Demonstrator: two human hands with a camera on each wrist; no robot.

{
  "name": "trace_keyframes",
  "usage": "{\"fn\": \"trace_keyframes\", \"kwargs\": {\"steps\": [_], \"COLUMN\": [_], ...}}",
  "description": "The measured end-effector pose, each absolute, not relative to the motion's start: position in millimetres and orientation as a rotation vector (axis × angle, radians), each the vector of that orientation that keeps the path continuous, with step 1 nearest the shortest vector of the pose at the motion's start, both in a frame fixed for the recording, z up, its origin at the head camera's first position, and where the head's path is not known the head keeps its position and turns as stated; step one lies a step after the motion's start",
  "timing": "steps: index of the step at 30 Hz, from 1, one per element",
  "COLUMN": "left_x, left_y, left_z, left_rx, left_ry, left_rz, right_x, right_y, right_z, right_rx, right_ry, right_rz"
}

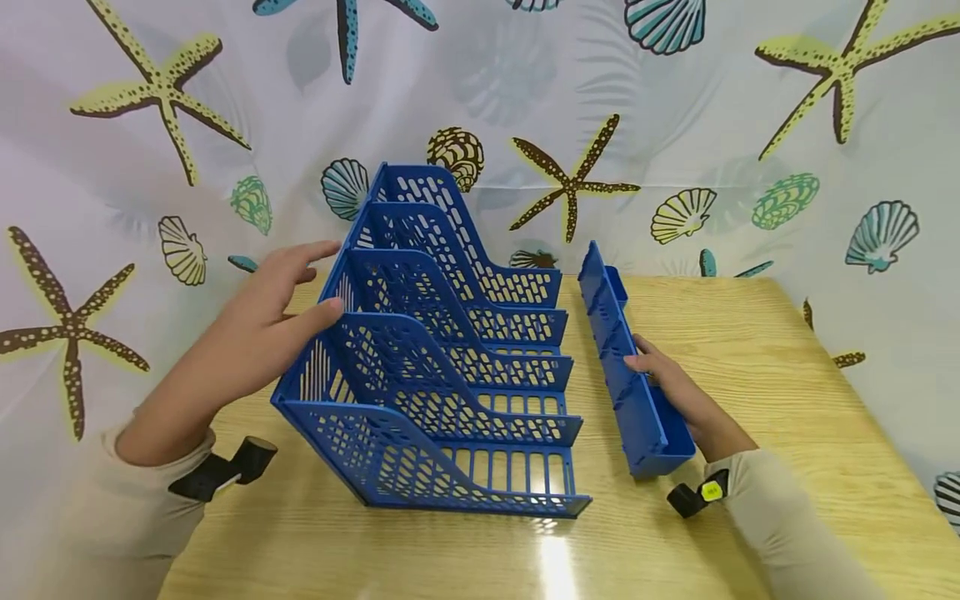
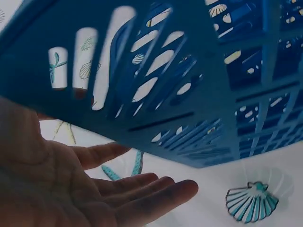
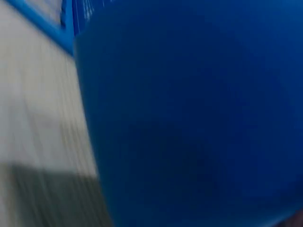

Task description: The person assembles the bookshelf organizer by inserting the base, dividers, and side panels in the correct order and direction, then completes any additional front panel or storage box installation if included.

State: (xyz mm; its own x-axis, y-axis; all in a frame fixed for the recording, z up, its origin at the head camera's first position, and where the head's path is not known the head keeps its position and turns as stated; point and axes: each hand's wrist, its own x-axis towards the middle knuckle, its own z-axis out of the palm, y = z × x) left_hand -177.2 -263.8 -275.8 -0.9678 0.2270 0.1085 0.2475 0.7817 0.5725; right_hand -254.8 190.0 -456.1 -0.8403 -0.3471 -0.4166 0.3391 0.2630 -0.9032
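A blue desktop file rack (image 1: 450, 417) with several upright slotted dividers stands on the table. My left hand (image 1: 258, 325) is at its back side, the thumb at the edge and the fingers stretched out. In the left wrist view, the extended fingers (image 2: 142, 194) lie beside the rack's slotted back panel (image 2: 156, 94). To the right of the rack, my right hand (image 1: 678, 392) grips a long blue panel with small bins (image 1: 618, 367), thumb over its top edge. A smooth blue bin wall (image 3: 189, 113) fills most of the right wrist view and hides the fingers.
The light wooden table (image 1: 750, 358) extends to the right and in front of the rack. Behind it hangs a white curtain (image 1: 480, 92) printed with starfish and shells. Each wrist wears a black strapped camera (image 1: 225, 468).
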Motion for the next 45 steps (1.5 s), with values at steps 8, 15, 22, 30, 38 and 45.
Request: {"fn": "trace_keyframes", "kwargs": {"steps": [8,15,22,30,38,45], "left_x": [-192.6,-194.6,-191.8,-189.4,-188.6,-190.4], "left_y": [-255.8,-254.8,-254.3,-256.7,-254.6,-252.9], "left_z": [-280.7,-282.3,-280.7,-283.0,-281.5,-279.3], "left_rx": [-0.536,-0.594,-0.588,-0.677,-0.702,-0.692], "left_ry": [-3.041,-3.048,-3.041,-2.997,-2.988,-3.001], "left_rz": [-1.012,-0.992,-0.899,-0.856,-0.844,-0.823], "right_x": [-230.1,-216.1,-213.0,-205.9,-204.7,-205.6], "right_y": [166.7,158.3,147.2,134.0,127.6,128.2], "right_z": [-437.9,-432.5,-428.2,-430.3,-431.0,-430.4], "right_rx": [-0.004,-0.02,0.033,0.044,0.018,0.017], "right_ry": [1.993,1.982,2.018,2.055,2.098,2.108], "right_rz": [-1.663,-1.71,-1.71,-1.696,-1.674,-1.649]}}
